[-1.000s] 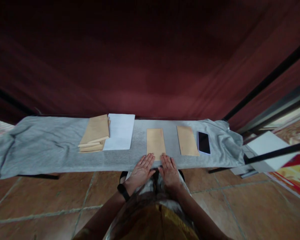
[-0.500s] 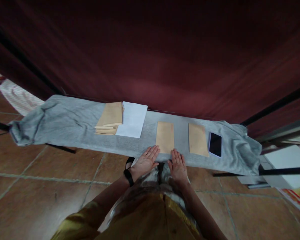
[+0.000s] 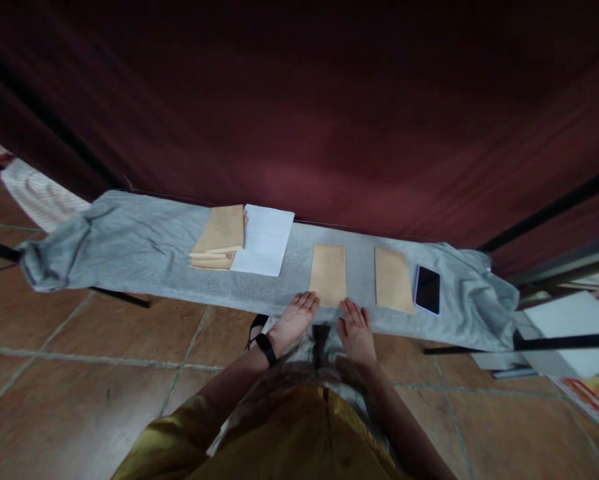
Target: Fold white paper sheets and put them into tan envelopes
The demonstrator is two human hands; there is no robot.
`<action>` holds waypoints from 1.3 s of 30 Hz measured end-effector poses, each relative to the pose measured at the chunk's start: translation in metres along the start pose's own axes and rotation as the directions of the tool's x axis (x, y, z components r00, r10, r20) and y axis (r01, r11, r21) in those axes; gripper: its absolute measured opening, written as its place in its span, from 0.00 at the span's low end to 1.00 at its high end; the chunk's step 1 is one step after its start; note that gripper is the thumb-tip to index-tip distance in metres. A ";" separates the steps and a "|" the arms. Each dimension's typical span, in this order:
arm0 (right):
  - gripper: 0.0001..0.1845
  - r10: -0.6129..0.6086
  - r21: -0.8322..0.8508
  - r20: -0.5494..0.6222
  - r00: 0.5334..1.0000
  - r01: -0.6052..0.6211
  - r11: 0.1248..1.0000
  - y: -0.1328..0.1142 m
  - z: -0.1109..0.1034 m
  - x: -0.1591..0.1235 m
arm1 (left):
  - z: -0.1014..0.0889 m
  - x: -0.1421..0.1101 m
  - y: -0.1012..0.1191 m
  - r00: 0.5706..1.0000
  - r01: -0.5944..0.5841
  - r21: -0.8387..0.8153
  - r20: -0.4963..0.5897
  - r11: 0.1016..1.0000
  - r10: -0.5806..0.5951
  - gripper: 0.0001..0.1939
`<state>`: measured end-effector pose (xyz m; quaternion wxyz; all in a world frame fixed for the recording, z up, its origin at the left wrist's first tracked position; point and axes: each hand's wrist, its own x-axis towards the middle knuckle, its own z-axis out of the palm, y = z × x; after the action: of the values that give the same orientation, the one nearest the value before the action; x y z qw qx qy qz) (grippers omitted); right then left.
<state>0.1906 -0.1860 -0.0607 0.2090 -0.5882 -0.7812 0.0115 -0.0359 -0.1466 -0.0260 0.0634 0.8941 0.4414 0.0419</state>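
Observation:
A brown paper envelope [image 3: 328,272] lies flat on the grey cloth right in front of me. My left hand [image 3: 299,317] rests by its near left corner, fingers stretched out flat. At the near right corner is my right hand [image 3: 356,330], also flat, with its fingertips touching or just beside the edge. Neither hand grips anything. A second brown envelope [image 3: 394,280] lies to the right, and a phone with a dark screen [image 3: 428,290] is beyond it. On the left, a stack of brown envelopes [image 3: 222,230] partly covers white paper sheets [image 3: 264,240].
The grey cloth [image 3: 144,233] covers a narrow bench, bunched up at both ends. A dark red curtain [image 3: 299,133] hangs behind it. Black metal bars [image 3: 564,342] stick out at the sides. White boards [image 3: 574,327] lie low on the right, above the tiled floor [image 3: 129,387].
My left hand has turned slightly and its wrist has shifted right, toward my body. The right hand stays almost in place. The envelopes and phone lie as before, apart from a slight camera shift.

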 end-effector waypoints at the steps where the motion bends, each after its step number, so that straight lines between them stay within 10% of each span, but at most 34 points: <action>1: 0.26 0.006 0.007 0.002 1.000 -0.006 1.000 0.000 -0.001 0.001 | -0.001 0.003 0.000 1.000 0.010 0.001 0.002 1.000 -0.010 0.33; 17: 0.24 0.058 0.066 -0.076 0.995 -0.053 0.996 -0.004 -0.003 0.016 | -0.015 0.026 0.012 0.999 0.022 0.131 -0.027 0.991 -0.019 0.25; 31: 0.27 -0.067 -0.064 0.114 0.991 0.075 0.995 0.005 -0.026 0.057 | -0.031 0.019 0.001 0.994 -0.002 0.171 -0.111 0.985 0.021 0.21; 39: 0.23 -0.027 -0.026 -0.007 1.000 0.027 0.999 0.009 -0.045 0.066 | -0.040 0.020 -0.005 0.985 0.091 0.110 -0.154 0.990 -0.074 0.16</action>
<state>0.1997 -0.1321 -0.0010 0.2042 -0.5804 -0.7883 -0.0035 -0.0331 -0.1250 0.0131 -0.0202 0.8715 0.4833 0.0802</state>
